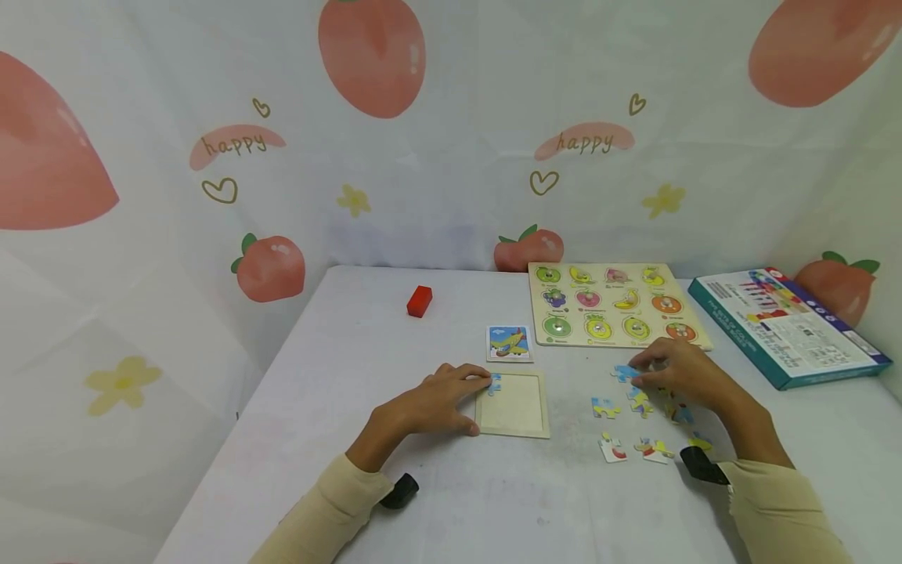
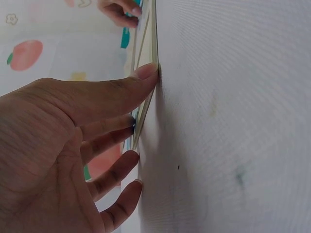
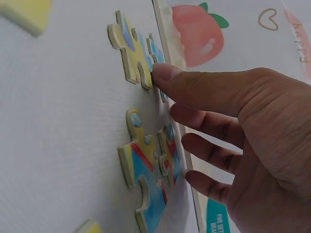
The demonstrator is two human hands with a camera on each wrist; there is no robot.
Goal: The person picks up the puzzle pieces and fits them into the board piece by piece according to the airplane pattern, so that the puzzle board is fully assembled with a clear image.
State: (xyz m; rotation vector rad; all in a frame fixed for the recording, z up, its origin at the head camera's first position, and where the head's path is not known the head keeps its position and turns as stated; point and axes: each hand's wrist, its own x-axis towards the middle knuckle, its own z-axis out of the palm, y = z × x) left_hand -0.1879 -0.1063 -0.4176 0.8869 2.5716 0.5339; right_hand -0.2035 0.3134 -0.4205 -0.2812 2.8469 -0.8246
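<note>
My left hand (image 1: 440, 399) rests at the left side of a square wooden puzzle tray (image 1: 543, 403). Its thumb touches the near left corner, and its fingertips lie on a blue puzzle piece (image 1: 496, 384) in the far left corner. In the left wrist view, the spread fingers (image 2: 109, 182) lean along the tray edge. To the right, my right hand (image 1: 683, 374) pinches a blue puzzle piece (image 1: 623, 374) between thumb and index finger, low over the table. Below that hand lie a yellow-and-blue piece (image 1: 640, 402) and several other loose pieces, partly hidden.
Behind the tray lies a picture card of a yellow airplane (image 1: 510, 343). A wooden fruit peg board (image 1: 613, 339) lies beyond the right hand, with a flat teal-edged box (image 1: 789, 329) at its right. A red block (image 1: 419, 301) sits at the back left.
</note>
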